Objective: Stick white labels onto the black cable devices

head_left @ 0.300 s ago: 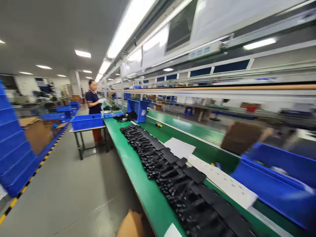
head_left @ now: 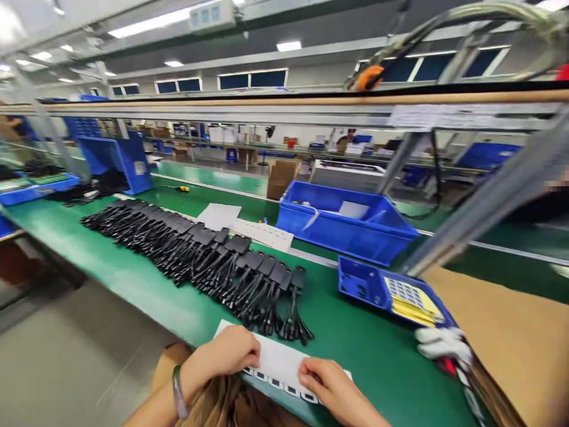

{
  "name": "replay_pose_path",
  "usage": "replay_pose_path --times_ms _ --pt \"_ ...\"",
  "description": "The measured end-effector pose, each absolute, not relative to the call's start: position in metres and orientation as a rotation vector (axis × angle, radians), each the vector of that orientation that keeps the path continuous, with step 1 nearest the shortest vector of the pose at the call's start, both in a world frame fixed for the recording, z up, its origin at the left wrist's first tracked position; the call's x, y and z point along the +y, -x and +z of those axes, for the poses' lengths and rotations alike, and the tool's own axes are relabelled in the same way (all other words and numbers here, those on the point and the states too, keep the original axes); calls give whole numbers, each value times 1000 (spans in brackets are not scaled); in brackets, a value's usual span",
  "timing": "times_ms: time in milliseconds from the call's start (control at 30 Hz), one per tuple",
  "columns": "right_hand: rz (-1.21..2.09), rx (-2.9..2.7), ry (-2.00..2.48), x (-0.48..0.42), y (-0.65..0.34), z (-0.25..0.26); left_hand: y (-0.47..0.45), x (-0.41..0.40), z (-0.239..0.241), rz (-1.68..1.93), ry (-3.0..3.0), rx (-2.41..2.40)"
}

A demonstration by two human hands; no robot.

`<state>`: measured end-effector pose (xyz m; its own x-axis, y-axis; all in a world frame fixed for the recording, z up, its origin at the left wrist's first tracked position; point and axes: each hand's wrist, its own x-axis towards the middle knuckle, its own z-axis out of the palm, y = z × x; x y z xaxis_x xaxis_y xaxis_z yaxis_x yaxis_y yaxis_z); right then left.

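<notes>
A white sheet of labels [head_left: 280, 357] lies at the near edge of the green bench, with a row of small dark rectangles along its near side. On its left part rests my left hand [head_left: 233, 350], fingers curled and closed on the sheet. My right hand [head_left: 326, 382] pinches at the sheet's right part, thumb and fingers together; whether a single label is between them is hidden. Just beyond the sheet, black flat boxes with short cable bundles [head_left: 235, 267] lie in a long overlapping row. The nearest black box with cables [head_left: 297, 281] sits slightly apart at the right end.
Behind the row stands a large blue bin [head_left: 342, 228]. A shallow blue tray [head_left: 362, 284] holds a yellow-backed label sheet [head_left: 409, 299]. White gloves [head_left: 442, 344] lie beside cardboard [head_left: 502, 320] at right. A screwdriver [head_left: 182, 188] and white papers [head_left: 217, 216] are farther back.
My view has swung right and down from the aisle to the bench. Both my hands and most of the label sheet have come into view; the standing co-worker has left it.
</notes>
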<state>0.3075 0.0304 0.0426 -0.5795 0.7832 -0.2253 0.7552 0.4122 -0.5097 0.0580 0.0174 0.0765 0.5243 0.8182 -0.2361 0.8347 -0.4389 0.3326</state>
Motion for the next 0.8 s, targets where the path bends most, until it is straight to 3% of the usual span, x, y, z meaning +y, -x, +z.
replay_pose_path --times_ms 267,567,800 --pt "1058 -2555 1307 32 -313 74 -38 12 83 -81 -2377 1369" --pt "818 -2634 1366 26 -325 59 -14 10 73 -105 -2349 1514" --pt "840 -2708 1268 38 -329 71 16 2 83 104 -2221 1290"
